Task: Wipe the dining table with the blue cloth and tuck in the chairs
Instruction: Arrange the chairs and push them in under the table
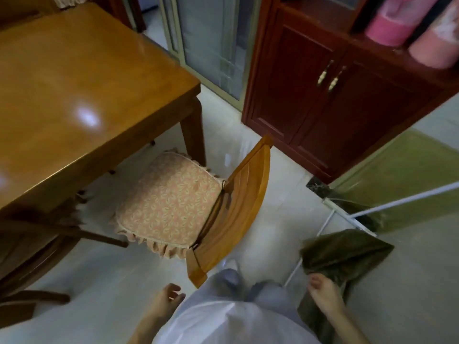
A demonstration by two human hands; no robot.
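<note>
**Beside the dining table (74, 83) corner, the chair (238, 202) is standing pulled out**

Your right hand (325, 294) is gripping the cloth (347, 254); it is hanging dark and olive-looking by your leg, well apart from the table. Your left hand (169, 297) is hovering loosely spread near the chair's backrest, not touching it. The chair's cushion (169, 197) is sitting mostly clear of the tabletop.

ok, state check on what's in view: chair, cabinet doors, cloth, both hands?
Cushioned chair: pulled out from the dining table, angled, not tucked in.
Cabinet doors: closed.
Cloth: hanging off the table, held in the right hand.
Right hand: grips the cloth.
Left hand: holds nothing, fingers loosely curled.
</note>
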